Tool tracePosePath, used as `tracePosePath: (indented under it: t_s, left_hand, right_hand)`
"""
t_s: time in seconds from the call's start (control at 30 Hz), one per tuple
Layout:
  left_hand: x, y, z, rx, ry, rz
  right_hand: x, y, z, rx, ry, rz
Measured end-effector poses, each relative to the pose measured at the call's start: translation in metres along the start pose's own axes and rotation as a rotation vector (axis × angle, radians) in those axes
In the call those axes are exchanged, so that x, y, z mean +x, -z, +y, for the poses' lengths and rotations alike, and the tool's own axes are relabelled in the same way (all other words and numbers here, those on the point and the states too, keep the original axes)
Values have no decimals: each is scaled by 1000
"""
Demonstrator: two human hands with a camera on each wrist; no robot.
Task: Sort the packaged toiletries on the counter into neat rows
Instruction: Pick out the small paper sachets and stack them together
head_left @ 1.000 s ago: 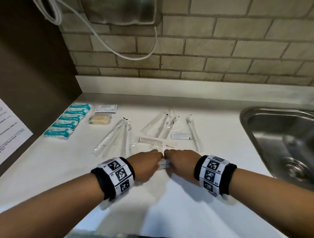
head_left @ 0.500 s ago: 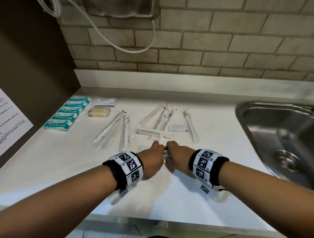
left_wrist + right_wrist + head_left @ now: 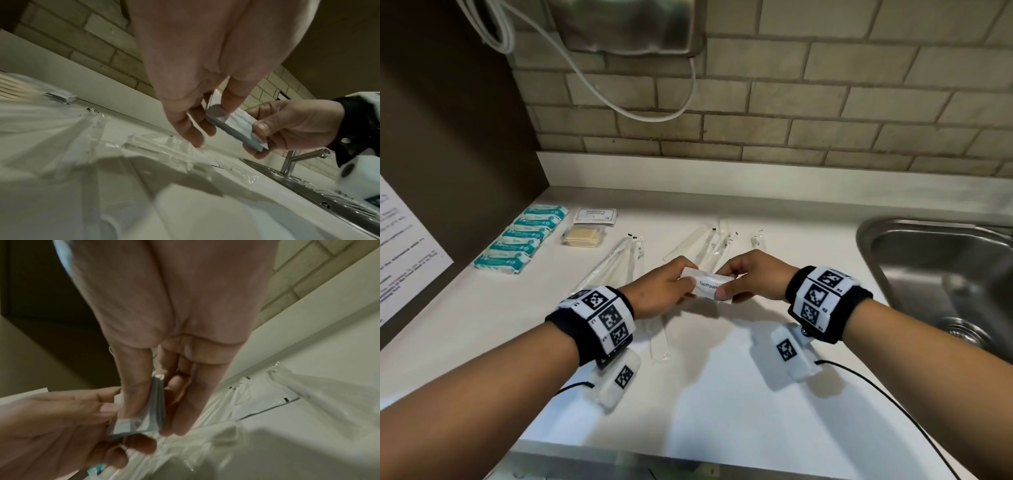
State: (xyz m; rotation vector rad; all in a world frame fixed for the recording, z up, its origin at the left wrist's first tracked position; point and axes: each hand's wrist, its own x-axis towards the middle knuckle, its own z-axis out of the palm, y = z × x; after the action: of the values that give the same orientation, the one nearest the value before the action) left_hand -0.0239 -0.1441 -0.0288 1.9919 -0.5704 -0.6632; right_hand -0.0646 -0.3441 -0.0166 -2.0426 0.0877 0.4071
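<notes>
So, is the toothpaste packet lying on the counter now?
No, both hands, left and right, hold the toothpaste packet above the counter.

lighting, as we log it: head view evenly bright, the white counter (image 3: 722, 394) washed pale, soft shadows falling toward us below the fingers (image 3: 722, 291). edges bow with wide-angle distortion. both wrist views dim, greenish and grainy; palms nearest the lens soft, clear wrappers (image 3: 144, 146) beyond the fingertips smeared, with faint glare on the plastic.

My wristbands (image 3: 825, 301) are black-and-white checked; the packet (image 3: 707, 285) is white with black lettering; the soaps (image 3: 517, 244) are teal and white.
</notes>
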Motion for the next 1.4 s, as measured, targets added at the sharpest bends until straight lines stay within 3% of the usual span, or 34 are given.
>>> tracePosePath:
  t_s: [0.1, 0.23, 0.3, 0.5, 0.67, 0.73, 0.83, 0.97, 1.03, 1.17, 1.4]
  left_hand:
    - [2, -4, 1, -169, 78, -44]
    - [7, 1, 3, -188, 48, 0]
    - [8, 8, 6, -174, 44, 28]
    - [19, 28, 17, -191, 53, 172]
    - [39, 36, 16, -209, 38, 252]
    - [44, 39, 14, -220, 34, 260]
    - [49, 43, 11, -206, 34, 268]
    - [53, 50, 7, -178, 63, 290]
    - [55, 53, 3, -169, 76, 299]
    - [55, 57, -8, -156, 105, 289]
    - [35, 62, -15, -312, 96, 206]
  right_hand:
    - [5, 1, 0, 6, -9, -21]
    - [10, 11, -5, -7, -5, -46]
    - [15, 23, -7, -175, 3, -75]
    - [50, 39, 2, -1055, -108, 17]
    - [109, 43, 52, -1176, -185, -9]
    - [109, 40, 50, -1204, -177, -31]
    - [89, 32, 18, -1195, -96, -56]
    - [87, 41, 11, -1097, -67, 38]
    - [83, 51, 2, -924, -68, 80]
    - [73, 66, -23, -356, -2, 165]
    - [67, 26, -73, -168, 217, 13]
